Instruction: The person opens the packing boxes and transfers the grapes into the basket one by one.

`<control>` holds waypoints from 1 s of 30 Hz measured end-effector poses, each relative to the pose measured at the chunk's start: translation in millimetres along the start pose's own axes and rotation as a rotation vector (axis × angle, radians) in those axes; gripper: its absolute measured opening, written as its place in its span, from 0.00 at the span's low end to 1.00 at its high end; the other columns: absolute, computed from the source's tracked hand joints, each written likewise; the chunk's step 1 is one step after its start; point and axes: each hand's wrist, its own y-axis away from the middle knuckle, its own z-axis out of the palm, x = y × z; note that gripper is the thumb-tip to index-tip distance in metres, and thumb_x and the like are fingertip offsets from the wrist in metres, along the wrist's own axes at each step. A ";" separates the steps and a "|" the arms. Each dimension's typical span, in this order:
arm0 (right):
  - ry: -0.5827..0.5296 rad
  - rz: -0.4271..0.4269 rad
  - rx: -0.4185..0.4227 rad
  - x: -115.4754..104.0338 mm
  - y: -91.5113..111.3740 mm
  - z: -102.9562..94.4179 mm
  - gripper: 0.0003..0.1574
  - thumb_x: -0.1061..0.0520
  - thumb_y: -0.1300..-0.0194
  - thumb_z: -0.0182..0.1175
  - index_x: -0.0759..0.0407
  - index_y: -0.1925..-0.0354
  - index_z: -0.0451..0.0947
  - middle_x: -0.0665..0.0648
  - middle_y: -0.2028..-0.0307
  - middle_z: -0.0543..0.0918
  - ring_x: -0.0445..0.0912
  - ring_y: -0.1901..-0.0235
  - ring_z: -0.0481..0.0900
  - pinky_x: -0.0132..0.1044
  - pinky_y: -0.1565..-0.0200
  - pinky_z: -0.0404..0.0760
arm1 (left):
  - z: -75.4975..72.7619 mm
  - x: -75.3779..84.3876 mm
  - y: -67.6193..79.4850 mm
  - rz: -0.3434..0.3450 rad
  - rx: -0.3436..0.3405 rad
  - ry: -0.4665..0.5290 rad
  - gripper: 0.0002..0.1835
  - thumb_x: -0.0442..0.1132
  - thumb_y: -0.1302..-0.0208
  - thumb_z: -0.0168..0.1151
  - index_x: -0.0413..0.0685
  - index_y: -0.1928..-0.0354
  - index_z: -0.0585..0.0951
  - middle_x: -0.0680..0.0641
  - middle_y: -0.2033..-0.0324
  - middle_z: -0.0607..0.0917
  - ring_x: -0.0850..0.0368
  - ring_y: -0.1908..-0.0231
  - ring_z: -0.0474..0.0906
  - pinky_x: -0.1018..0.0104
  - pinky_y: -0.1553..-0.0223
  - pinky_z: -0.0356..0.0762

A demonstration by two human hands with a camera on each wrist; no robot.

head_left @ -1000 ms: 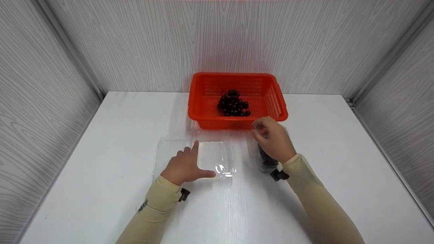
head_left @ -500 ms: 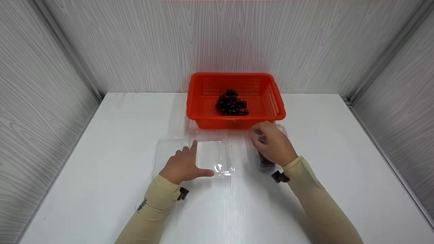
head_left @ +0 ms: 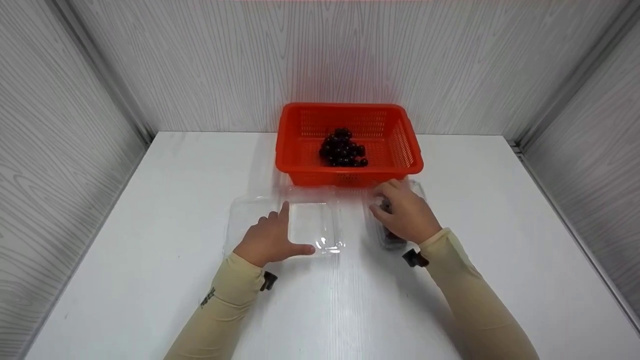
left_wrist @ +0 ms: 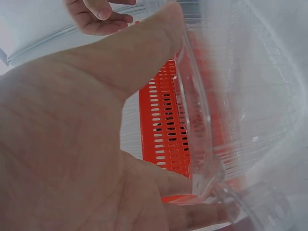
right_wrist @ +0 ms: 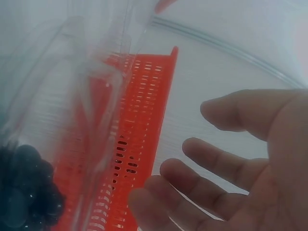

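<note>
My left hand (head_left: 265, 237) touches an open clear plastic clamshell box (head_left: 310, 222) on the white table. Its thumb and index finger are stretched apart along the box. In the left wrist view the thumb tip lies at the rim of the clear plastic (left_wrist: 240, 96). To the right, a second clear box (head_left: 392, 246) holds dark grapes (right_wrist: 29, 187). Over that box hovers my right hand (head_left: 407, 210), fingers loosely bent and apart, with nothing between them in the right wrist view. It hides much of the box, and I cannot tell how its lid sits.
A red perforated plastic basket (head_left: 350, 170) stands behind both boxes, close to the back panel. Inside it lies a heap of dark grapes (head_left: 342, 148). Pale wood-grain panels (head_left: 345, 55) border the table at the back and on both sides.
My right hand has shifted slightly toward me, away from the basket's front wall and over the box of grapes. The left hand stays in place on the open box.
</note>
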 end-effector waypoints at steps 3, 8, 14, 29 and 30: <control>-0.001 0.001 -0.015 -0.3 -0.5 -1.0 0.15 0.53 0.29 0.66 0.57 0.47 0.81 0.55 0.51 0.81 0.51 0.52 0.79 0.49 0.47 0.83 | -0.4 0.9 -0.2 -0.002 -0.002 0.001 0.68 0.70 0.48 0.73 0.40 0.18 0.48 0.30 0.33 0.72 0.32 0.38 0.72 0.42 0.37 0.75; -0.006 0.014 -0.042 -0.2 -1.2 -0.5 0.16 0.53 0.29 0.66 0.56 0.46 0.81 0.54 0.51 0.82 0.51 0.51 0.81 0.49 0.47 0.83 | -1.0 1.8 0.2 -0.009 -0.007 0.007 0.68 0.70 0.48 0.73 0.40 0.18 0.47 0.30 0.32 0.71 0.32 0.37 0.71 0.41 0.36 0.74; 0.001 -0.003 -0.033 0.9 -0.7 0.8 0.16 0.53 0.30 0.66 0.57 0.47 0.83 0.54 0.50 0.83 0.51 0.51 0.81 0.50 0.46 0.83 | -1.1 1.9 0.2 -0.012 -0.012 -0.001 0.68 0.69 0.47 0.73 0.39 0.18 0.48 0.30 0.30 0.70 0.31 0.35 0.71 0.41 0.36 0.73; 0.013 -0.003 -0.056 2.8 -0.8 1.3 0.16 0.53 0.29 0.64 0.57 0.46 0.83 0.55 0.50 0.83 0.52 0.50 0.81 0.51 0.45 0.82 | -1.2 1.7 0.2 -0.006 -0.012 0.000 0.68 0.70 0.47 0.73 0.40 0.18 0.47 0.30 0.31 0.71 0.31 0.36 0.71 0.42 0.37 0.74; 0.013 -0.002 -0.060 2.8 -1.1 1.1 0.16 0.52 0.29 0.65 0.58 0.46 0.83 0.55 0.50 0.83 0.52 0.50 0.81 0.51 0.45 0.82 | -1.3 1.8 0.4 -0.006 -0.012 0.001 0.68 0.70 0.47 0.73 0.40 0.18 0.47 0.30 0.31 0.71 0.31 0.36 0.71 0.42 0.37 0.74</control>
